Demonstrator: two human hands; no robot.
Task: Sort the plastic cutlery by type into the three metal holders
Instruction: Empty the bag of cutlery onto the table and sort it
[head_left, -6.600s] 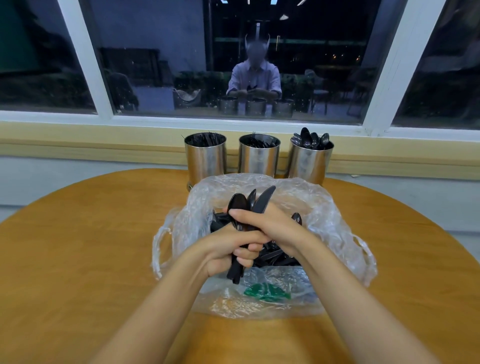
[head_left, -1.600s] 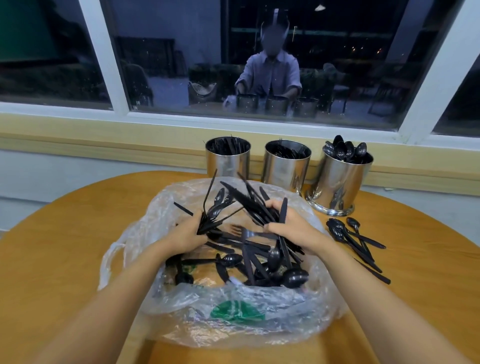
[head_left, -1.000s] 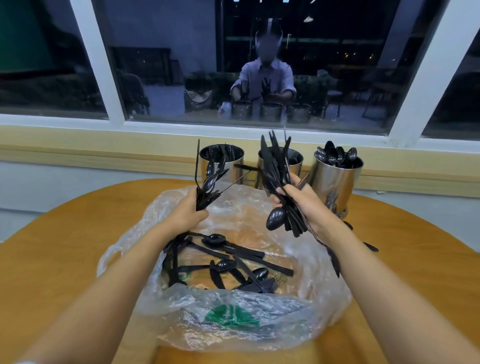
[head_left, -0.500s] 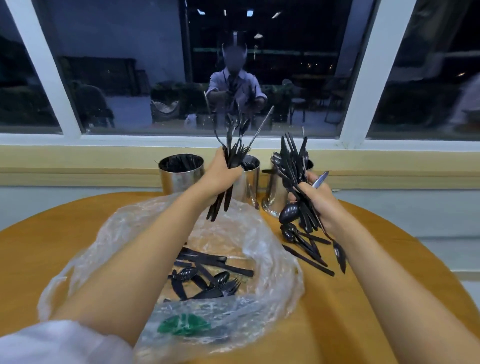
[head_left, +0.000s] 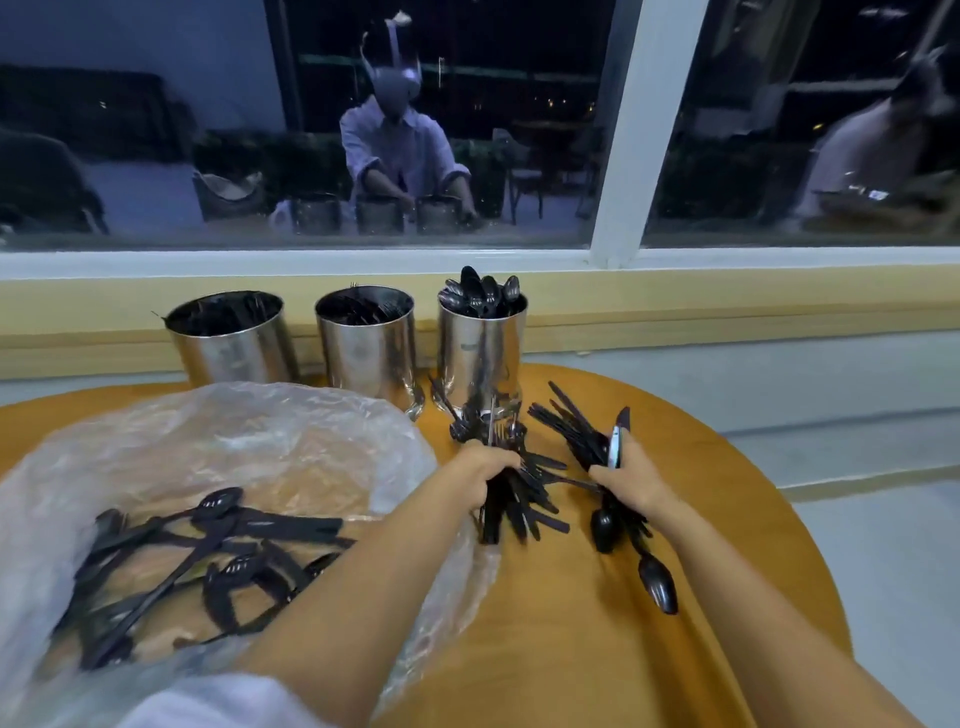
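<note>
The left hand (head_left: 485, 464) grips a bundle of black plastic cutlery (head_left: 511, 506); the right hand (head_left: 631, 478) clutches another, just before the rightmost shiny metal holder (head_left: 480, 353)

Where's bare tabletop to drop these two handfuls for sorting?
Best patch: the near-right table, between both forearms, below the left hand and right hand. A smaller strip lies right of the right hand toward the table edge. Crowded: the plastic bag fills the left, and loose cutlery sits before the right holder.
</note>
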